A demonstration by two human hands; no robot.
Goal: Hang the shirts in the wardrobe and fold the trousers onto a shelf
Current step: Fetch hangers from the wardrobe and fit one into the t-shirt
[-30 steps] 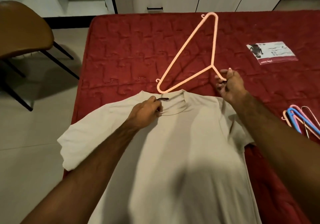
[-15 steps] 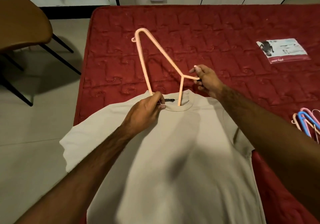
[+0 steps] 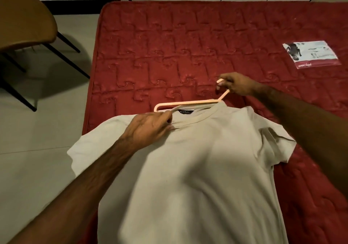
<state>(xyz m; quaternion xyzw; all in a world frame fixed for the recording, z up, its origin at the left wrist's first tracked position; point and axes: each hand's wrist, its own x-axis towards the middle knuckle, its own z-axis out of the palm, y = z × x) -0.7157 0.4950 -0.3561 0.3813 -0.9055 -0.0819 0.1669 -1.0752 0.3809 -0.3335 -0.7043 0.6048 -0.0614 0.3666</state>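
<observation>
Beige cotton t-shirt (image 3: 197, 168): collar pinched open w/ left hand (image 3: 148, 128); right hand (image 3: 238, 84) gripping pink plastic hanger (image 3: 188, 103), feeding inside.

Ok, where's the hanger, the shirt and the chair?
hanger (image 3: 188, 103), head view, on its long pink bar above the collar.
shirt (image 3: 197, 168), head view, on the middle of its chest.
chair (image 3: 24, 17), head view, on its brown seat.
</observation>
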